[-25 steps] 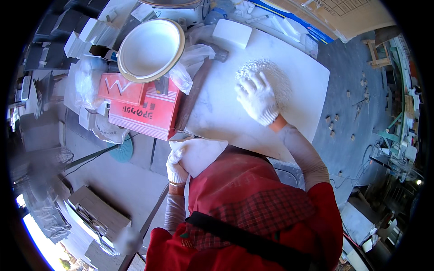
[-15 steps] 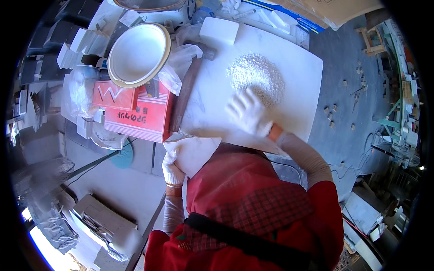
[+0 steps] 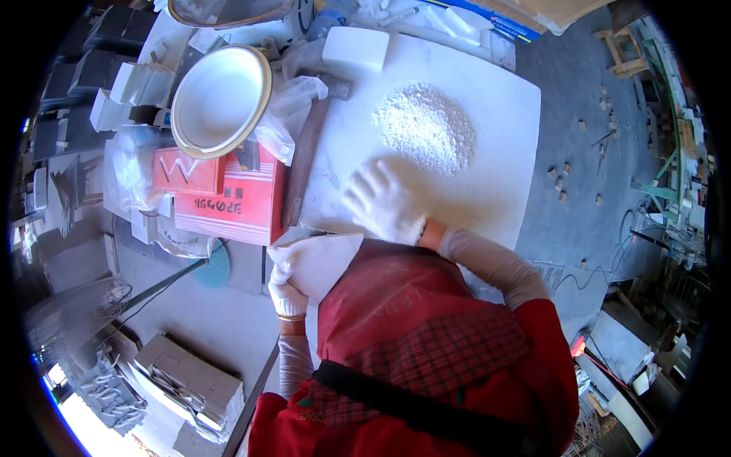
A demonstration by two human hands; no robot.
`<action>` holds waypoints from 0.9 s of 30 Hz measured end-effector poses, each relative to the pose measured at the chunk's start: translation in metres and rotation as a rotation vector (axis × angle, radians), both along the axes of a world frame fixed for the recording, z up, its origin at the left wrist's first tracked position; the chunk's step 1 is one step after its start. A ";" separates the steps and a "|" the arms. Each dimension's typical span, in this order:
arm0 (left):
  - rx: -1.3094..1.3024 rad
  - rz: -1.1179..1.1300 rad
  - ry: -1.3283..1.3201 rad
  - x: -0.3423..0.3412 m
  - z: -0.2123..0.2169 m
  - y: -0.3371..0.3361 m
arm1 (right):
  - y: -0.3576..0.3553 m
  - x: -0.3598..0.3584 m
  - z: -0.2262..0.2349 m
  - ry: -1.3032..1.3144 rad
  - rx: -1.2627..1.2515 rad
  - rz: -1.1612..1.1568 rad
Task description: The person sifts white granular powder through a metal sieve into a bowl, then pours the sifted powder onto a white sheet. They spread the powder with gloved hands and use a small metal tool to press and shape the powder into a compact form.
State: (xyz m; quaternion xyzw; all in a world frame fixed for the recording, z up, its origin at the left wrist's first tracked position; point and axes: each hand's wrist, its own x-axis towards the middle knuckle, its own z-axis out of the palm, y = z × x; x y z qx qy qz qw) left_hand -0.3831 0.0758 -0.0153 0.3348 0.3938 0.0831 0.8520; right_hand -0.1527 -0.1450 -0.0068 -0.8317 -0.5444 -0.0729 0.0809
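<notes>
Head view | right hand spread flat on white slab | white granules heaped, loose

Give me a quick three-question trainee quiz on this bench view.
1. True or false: the right hand lies flat on the white slab.
2. The pile of white granules sits: A) in the bowl, B) on the slab, C) on the red box.
3. What does the left hand hold?

Key: 1 true; 2 B; 3 the edge of a white sheet-like piece at the slab's near corner.
</notes>
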 end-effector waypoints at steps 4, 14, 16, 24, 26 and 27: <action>-0.003 0.040 0.039 -0.013 -0.005 0.005 | -0.019 0.058 0.006 -0.101 -0.110 -0.105; -0.018 0.027 0.019 -0.028 -0.044 0.018 | -0.012 -0.021 -0.005 -0.010 -0.093 0.111; -0.009 0.028 0.034 -0.032 -0.046 0.018 | -0.015 0.005 -0.011 -0.025 -0.166 0.018; -0.080 0.024 0.024 -0.015 -0.027 0.004 | -0.052 0.060 0.026 -0.063 0.047 -0.199; -0.099 0.031 0.008 -0.013 -0.025 -0.001 | -0.039 0.019 0.020 0.080 0.105 -0.077; -0.110 0.024 -0.002 -0.010 -0.026 -0.002 | -0.031 -0.003 0.011 0.093 0.079 -0.039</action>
